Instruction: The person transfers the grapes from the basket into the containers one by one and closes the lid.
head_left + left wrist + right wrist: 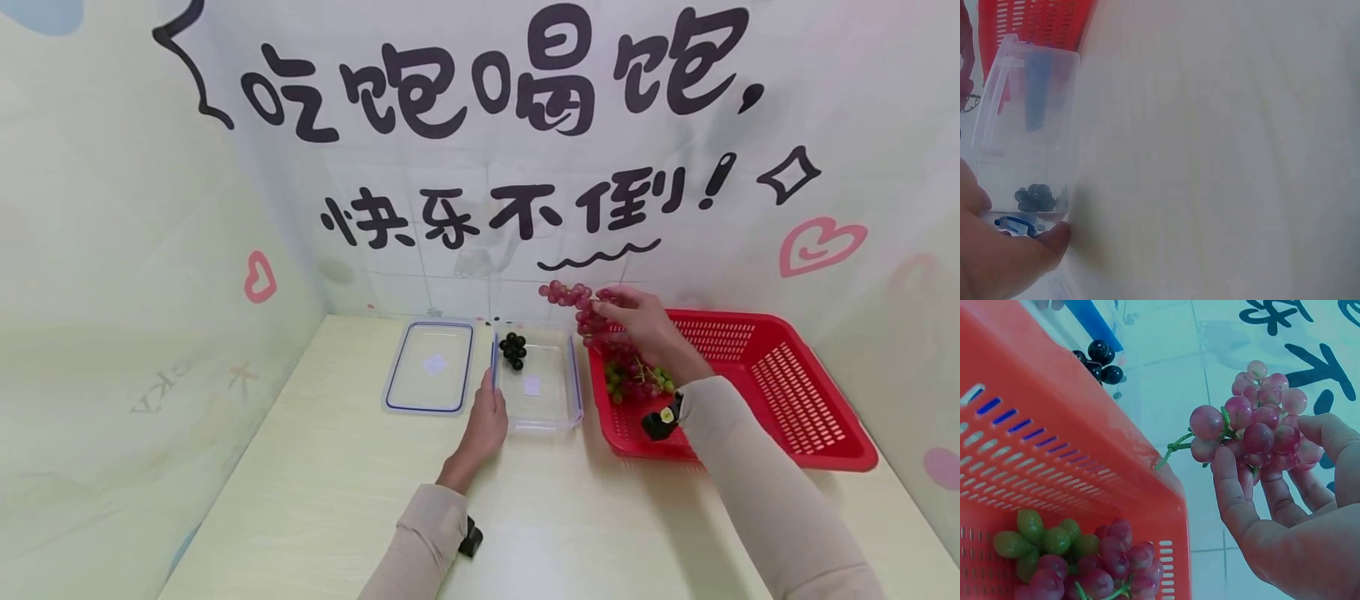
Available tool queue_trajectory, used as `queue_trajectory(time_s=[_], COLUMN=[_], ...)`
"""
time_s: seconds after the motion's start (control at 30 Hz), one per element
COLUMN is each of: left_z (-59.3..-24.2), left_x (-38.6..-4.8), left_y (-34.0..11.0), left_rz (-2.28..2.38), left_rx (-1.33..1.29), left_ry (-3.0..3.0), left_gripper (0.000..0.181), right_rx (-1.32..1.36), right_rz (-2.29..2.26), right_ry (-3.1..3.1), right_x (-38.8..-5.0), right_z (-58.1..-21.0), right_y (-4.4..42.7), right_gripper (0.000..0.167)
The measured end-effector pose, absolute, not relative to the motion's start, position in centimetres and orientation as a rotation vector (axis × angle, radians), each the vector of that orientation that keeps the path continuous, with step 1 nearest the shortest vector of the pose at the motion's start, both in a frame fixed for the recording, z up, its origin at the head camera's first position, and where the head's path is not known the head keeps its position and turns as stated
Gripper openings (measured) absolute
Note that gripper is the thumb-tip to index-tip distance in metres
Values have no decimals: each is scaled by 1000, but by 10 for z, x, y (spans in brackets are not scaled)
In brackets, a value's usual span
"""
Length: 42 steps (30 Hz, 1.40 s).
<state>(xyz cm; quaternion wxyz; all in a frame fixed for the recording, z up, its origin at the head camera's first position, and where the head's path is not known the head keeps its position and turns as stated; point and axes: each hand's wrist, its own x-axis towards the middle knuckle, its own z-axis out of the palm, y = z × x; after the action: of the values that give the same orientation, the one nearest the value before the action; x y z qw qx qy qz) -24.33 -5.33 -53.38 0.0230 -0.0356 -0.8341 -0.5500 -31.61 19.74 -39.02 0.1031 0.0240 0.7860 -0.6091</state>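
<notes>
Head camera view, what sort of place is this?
Perhaps a staged food-preparation corner rather than a working kitchen: there's a pale wood-look table, a black-lettered white wall covering behind it, and a slotted red plastic basket holding red and green grapes.

Pinkish-red grape bunch [1259, 437], green-stemmed, raised in right grip [645, 325]. Clear box [555, 358] upright, black grapes [513, 351] inside.

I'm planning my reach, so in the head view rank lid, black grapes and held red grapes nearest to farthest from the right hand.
1. Red grapes, held in the right hand.
2. Black grapes, left side of the clear box.
3. Lid, left of that box.
</notes>
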Motion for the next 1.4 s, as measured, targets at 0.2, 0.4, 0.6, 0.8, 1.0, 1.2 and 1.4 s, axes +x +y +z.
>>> queue_trajectory(time_s=[0.2, 0.4, 0.6, 0.8, 1.0, 1.2, 1.4], left_z=[-534, -535, -535, -536, -535, -535, -533], left_x=[-244, -244, -245, -245, -244, -244, -243], left_y=[-53, -53, -53, -53, -53, -53, -52], left_rz=[-1709, -1697, -1693, -1690, -1691, -1721, -1712], left_rx=[-96, -90, -107, -106, -108, -94, -88], left_ry=[-2597, -2602, -2589, -2595, -2584, -2579, -2584], left_gripper=[52, 51, 51, 51, 51, 52, 52], right_rx=[105, 123, 117, 124, 165, 185, 238], right_rz=[-1823, -1788, -1779, -1804, -1794, -1785, -1771], right_ry=[2259, 2256, 2241, 2183, 2164, 2177, 2212], right_x=[-316, -315, -314, -313, -312, -311, -311], right_z=[-394, -399, -403, -404, -409, -415, -416], right_y=[190, 182, 174, 166, 158, 152, 148], right_gripper=[48, 48, 47, 41, 39, 43, 43])
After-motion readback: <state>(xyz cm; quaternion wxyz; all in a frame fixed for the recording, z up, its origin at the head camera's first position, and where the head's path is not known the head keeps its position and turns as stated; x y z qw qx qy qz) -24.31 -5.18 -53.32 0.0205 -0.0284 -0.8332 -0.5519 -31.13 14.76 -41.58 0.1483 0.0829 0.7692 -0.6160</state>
